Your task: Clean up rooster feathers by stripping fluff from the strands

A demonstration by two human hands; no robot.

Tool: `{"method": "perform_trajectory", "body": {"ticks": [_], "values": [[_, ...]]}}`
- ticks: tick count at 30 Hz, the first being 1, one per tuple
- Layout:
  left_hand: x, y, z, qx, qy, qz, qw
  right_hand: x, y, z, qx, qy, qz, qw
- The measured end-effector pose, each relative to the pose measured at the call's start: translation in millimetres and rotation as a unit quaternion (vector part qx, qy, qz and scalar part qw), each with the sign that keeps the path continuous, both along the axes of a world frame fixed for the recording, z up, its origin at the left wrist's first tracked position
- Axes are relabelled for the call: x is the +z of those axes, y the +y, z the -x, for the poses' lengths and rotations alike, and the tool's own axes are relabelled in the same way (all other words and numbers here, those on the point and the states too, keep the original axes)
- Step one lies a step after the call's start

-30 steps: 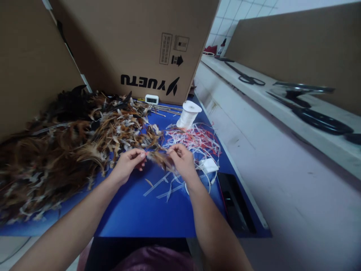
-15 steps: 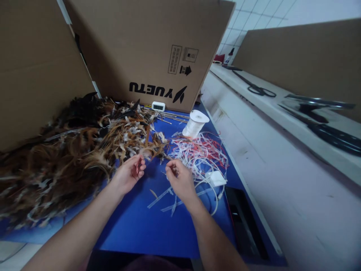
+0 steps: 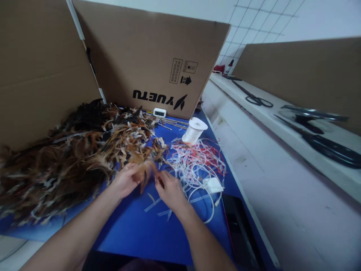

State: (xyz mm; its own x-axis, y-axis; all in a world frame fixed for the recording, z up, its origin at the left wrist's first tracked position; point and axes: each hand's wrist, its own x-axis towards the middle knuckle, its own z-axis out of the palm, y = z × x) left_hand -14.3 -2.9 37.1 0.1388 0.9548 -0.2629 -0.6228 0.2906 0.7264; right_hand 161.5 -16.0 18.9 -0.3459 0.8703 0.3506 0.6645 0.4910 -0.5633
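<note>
Brown feathers (image 3: 144, 176) span the gap between my two hands, a little above the blue tabletop. My left hand (image 3: 126, 181) closes around them from the left, its fingertips partly hidden behind the feathers. At their right end, my right hand (image 3: 169, 190) is closed in a pinch, thumb against the fingers. Past my left hand spreads a large pile of brown, black and white feathers (image 3: 81, 158). A tangle of white and red plastic strips (image 3: 194, 160) lies just beyond my right hand.
A white spool (image 3: 194, 131) stands behind the strips, near a small white digital display (image 3: 159, 112) and thin sticks (image 3: 176, 123). A white charger with cable (image 3: 213, 185) and a dark phone-like slab (image 3: 239, 226) lie right. Cardboard (image 3: 152, 56) walls the back. Scissors (image 3: 258, 99) rest on the ledge.
My right hand has moved left toward my left hand. Brown feathers now show more plainly between them. The camera view has tilted slightly upward.
</note>
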Motion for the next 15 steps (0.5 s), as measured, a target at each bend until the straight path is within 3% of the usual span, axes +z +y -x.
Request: {"method": "perform_trajectory", "body": {"ticks": [8,12,15], "values": [[9.7,-8,-3,-0.002,0.019,-0.077,0.997,-2.2,-1,0,0.015,-0.050,-0.002,0.999],[22.4,-29,-2,-0.030,0.010,-0.092,0.995,-1.0,-2,-1,0.044,-0.049,-0.022,0.998],[26.1,-50,8,-0.006,-0.001,-0.071,0.997,-0.5,-3,-2,0.067,-0.064,-0.016,0.996]]}}
